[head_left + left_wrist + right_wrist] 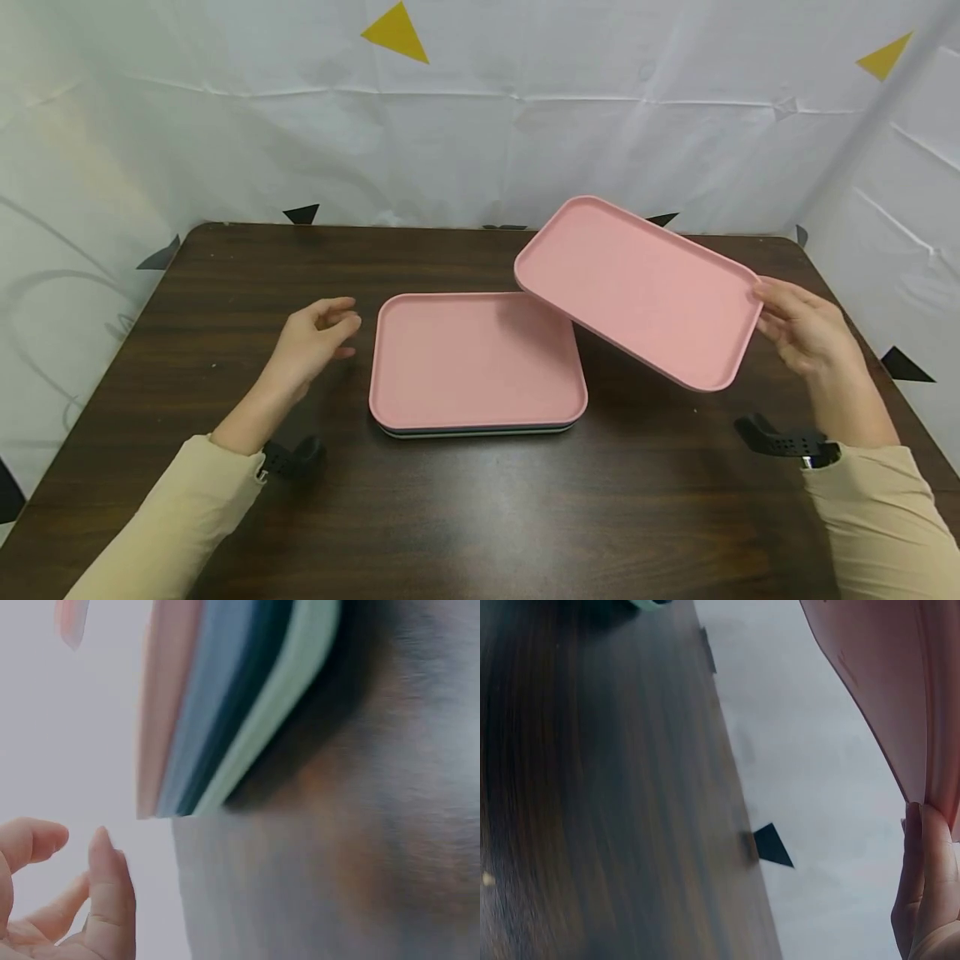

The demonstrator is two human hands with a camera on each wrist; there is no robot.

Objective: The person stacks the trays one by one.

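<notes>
My right hand [806, 329] pinches the right short edge of a pink tray [641, 292], thumb on top and fingers beneath. That tray is tilted in the air, its left end over the corner of a stack. On top of the stack lies another pink tray [476, 362]; in the left wrist view, blue [214, 697], dark green [244, 712] and light green [289, 690] layers show under it. Left of the stack, my left hand [311, 337] hovers apart from it, fingers loosely bent and holding nothing. In the right wrist view the held tray's underside [889, 682] shows above my fingers.
The stack stands on a dark wood-grain table [465, 517]. White sheeting [480, 150] with yellow and black shapes hangs behind and beside the table. Black straps [787, 442] are on both wrists.
</notes>
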